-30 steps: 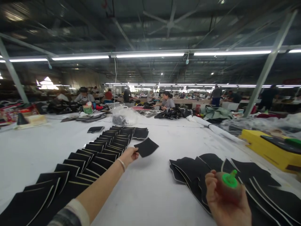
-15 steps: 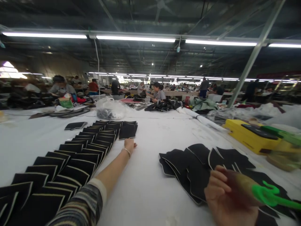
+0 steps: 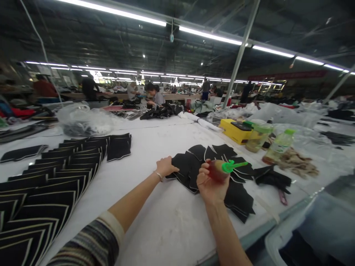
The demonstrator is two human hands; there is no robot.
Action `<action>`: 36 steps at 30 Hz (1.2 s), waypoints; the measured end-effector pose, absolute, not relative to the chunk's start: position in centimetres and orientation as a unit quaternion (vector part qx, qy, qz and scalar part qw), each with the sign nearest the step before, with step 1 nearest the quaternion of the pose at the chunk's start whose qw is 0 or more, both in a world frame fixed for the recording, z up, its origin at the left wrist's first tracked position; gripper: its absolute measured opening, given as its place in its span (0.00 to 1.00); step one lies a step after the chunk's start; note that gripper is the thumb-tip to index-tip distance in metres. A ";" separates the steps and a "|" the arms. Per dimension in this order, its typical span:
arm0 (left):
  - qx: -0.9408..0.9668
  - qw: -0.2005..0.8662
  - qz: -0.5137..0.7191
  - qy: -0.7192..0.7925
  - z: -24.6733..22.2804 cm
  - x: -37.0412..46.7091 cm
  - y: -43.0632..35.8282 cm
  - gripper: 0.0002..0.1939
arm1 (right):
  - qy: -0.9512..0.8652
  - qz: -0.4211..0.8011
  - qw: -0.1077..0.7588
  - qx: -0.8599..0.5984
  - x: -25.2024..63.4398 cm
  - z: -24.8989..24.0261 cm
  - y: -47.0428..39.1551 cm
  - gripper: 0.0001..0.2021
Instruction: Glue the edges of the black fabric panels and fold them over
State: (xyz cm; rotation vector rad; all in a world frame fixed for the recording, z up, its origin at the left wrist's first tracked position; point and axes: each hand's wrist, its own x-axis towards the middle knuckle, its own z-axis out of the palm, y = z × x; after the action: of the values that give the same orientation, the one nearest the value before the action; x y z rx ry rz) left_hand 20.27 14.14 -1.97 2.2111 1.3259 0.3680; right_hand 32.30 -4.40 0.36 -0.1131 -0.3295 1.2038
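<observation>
The right grip (image 3: 211, 188) is wrapped around a squeeze bottle (image 3: 217, 170) above the loose pile (image 3: 181, 164), with its green nozzle (image 3: 235, 164) tipped sideways. Too hard a squeeze at this slant could drip the reddish-brown contents onto the black pieces beneath. The left grip (image 3: 165, 166) is at the near-left edge of the loose pile, thumb reaching toward a piece; whether it pinches one cannot be told. Because the pieces overlap closely, a pull on one could drag others along or lift two together. A low sweep of the left arm could also knock the overlapping rows (image 3: 62, 184), left of the loose pile, out of line.

The loose pile lies on the white tabletop (image 3: 166, 221), its pieces matt black, flat and thin-looking, with curved, pointed outlines and pale edges, fanned unevenly in differing directions. The bottle looks rounded and partly see-through, darker toward its base.
</observation>
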 end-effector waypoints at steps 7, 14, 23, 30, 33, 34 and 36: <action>0.763 0.392 0.199 0.475 0.2 17.9 13.1 0.16 | -0.150 0.574 0.805 -0.031 32.7 -0.3 -4.2 0.29; 0.830 0.381 0.242 0.327 3.6 8.2 7.0 0.04 | -0.146 0.580 0.801 -0.010 32.8 -0.1 -4.4 0.29; 0.924 0.110 0.028 0.364 1.0 -4.1 1.0 0.24 | -0.175 0.614 0.768 -0.057 31.5 0.0 -4.1 0.29; 0.860 0.163 0.077 0.477 0.0 2.8 -3.1 0.38 | -0.177 0.621 0.754 -0.120 30.4 -0.4 -3.7 0.32; 0.865 0.121 0.047 0.484 -1.1 4.8 -3.8 0.34 | -0.176 0.622 0.750 -0.142 30.1 -0.6 -3.5 0.31; 0.866 0.111 0.037 0.485 -1.3 4.8 -3.6 0.32 | -0.174 0.623 0.748 -0.148 30.0 -0.7 -3.5 0.31; 0.870 0.110 0.020 0.480 -1.4 4.0 -2.9 0.31 | -0.171 0.625 0.745 -0.160 29.9 -0.8 -3.4 0.30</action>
State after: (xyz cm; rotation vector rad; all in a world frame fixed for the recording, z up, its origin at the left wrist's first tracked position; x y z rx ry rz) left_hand 4.03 -2.88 -1.36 2.5573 1.4105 0.0584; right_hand 29.85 -3.37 -0.78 -0.3511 -0.3746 1.3687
